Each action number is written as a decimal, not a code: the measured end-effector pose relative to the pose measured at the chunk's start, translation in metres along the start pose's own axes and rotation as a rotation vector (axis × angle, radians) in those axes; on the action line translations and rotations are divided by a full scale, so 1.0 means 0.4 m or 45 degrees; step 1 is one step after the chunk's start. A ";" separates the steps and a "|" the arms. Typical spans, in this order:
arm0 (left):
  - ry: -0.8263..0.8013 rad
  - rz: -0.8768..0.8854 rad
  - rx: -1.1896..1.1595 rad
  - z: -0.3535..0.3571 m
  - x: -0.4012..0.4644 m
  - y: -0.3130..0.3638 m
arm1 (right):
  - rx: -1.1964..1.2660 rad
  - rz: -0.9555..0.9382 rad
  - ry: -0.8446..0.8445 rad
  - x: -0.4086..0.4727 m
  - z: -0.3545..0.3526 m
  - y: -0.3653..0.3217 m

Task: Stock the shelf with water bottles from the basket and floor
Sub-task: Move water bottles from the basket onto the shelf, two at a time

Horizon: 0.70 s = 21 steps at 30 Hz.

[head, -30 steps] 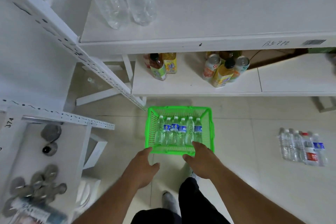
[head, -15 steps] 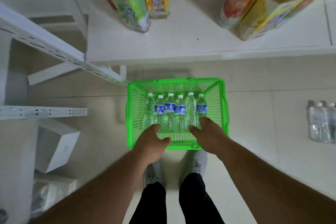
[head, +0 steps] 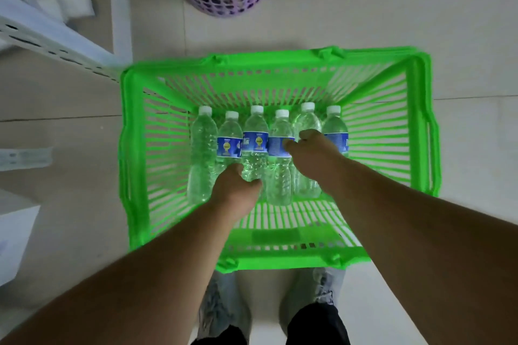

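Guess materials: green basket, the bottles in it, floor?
Green basket: looks like moulded plastic, slightly glossy; thin slatted walls in one saturated colour. Bottles: clear ribbed plastic, white screw caps, some with blue labels. Floor: probably glazed tile; pale, faintly shiny, with thin joint lines.
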State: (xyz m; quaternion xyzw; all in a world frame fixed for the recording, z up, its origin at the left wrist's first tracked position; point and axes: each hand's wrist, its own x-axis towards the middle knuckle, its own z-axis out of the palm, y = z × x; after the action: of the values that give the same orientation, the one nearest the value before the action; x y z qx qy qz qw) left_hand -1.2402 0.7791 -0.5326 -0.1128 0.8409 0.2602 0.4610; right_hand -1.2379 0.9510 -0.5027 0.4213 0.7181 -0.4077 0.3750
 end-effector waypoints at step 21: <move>0.009 -0.092 -0.118 0.091 0.143 -0.085 | -0.102 -0.076 0.039 0.235 0.065 -0.005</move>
State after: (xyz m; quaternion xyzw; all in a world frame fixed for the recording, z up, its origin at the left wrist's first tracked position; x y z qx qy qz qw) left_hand -1.2308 0.7731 -0.6076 -0.1650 0.8249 0.2817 0.4615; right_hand -1.2691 0.9552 -0.5951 0.3905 0.7517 -0.3833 0.3681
